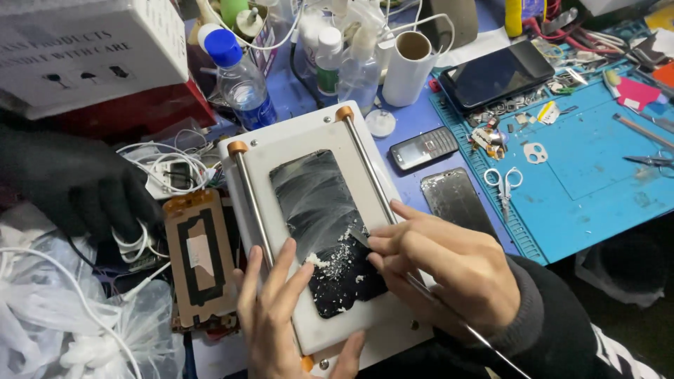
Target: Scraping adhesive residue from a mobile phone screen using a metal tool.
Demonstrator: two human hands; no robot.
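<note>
A dark phone screen panel (316, 210) smeared with white residue lies on a white heating plate (281, 147) with two metal rods. My right hand (449, 267) grips a thin metal scraper tool (365, 235), its tip on the panel's lower right, beside a pile of white scraped flakes (330, 260). My left hand (277, 316) rests with spread fingers on the plate's lower left, fingertips touching the panel's edge.
A phone back frame (200, 256) lies left of the plate. Bottles (242, 77), a paper roll (407, 67), a small keypad phone (423, 147), another panel (456, 200), a blue mat (597, 154) with scissors (503, 184) and a dark phone (497, 74) surround it. Cables and plastic bags (63, 316) crowd the left.
</note>
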